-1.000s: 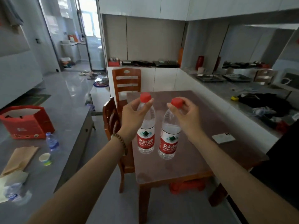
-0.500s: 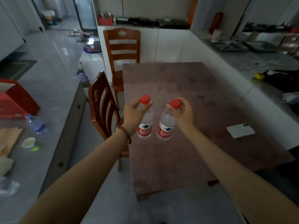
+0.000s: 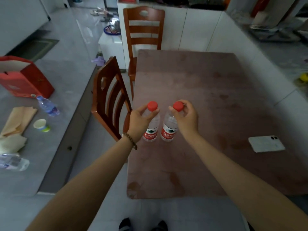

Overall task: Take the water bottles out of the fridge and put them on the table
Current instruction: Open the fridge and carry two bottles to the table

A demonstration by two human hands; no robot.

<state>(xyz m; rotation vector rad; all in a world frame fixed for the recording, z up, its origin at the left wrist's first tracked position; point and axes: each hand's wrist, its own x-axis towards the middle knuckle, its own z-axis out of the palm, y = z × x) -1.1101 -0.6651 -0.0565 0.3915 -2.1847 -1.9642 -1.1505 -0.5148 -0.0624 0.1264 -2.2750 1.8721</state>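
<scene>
Two clear water bottles with red caps and red labels stand side by side near the left edge of the brown table [image 3: 208,100]. My left hand [image 3: 140,120] grips the left bottle [image 3: 152,130] at its neck, just under the cap. My right hand [image 3: 187,118] grips the right bottle [image 3: 169,130] the same way, fingers around the cap. Both bottles are upright and their bases look to be on or just above the tabletop. The fridge is not in view.
A white phone [image 3: 266,143] lies on the table's right side. One wooden chair [image 3: 110,99] stands at the table's left edge, another chair [image 3: 144,30] at its far end. The grey counter [image 3: 55,124] on the left holds a red bag [image 3: 25,77], a small bottle [image 3: 47,105] and a cup [image 3: 41,125].
Both hands have lowered the two bottles from in front of me down to the tabletop. The view has tilted downward and I have come closer to the table.
</scene>
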